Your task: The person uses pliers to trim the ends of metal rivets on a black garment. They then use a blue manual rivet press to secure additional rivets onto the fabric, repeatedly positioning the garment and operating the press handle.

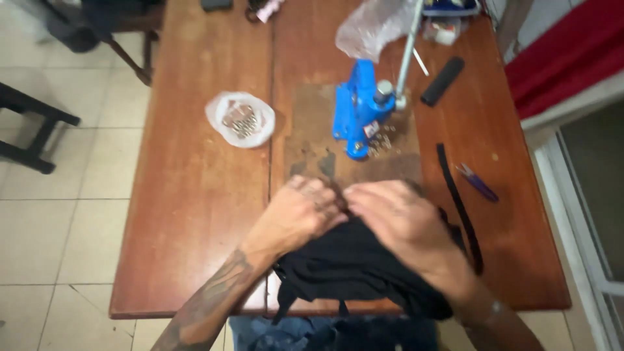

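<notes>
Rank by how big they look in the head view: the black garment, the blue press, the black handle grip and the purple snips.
1. black garment, though nearest the camera
2. blue press
3. black handle grip
4. purple snips, close to the grip

bare forearms, no sleeves; dark tattoo on the left forearm (214, 296); blue jeans (286, 333) below.

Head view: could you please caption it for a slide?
Both hands, left hand and right hand, grip black fabric before a blue press.
</notes>
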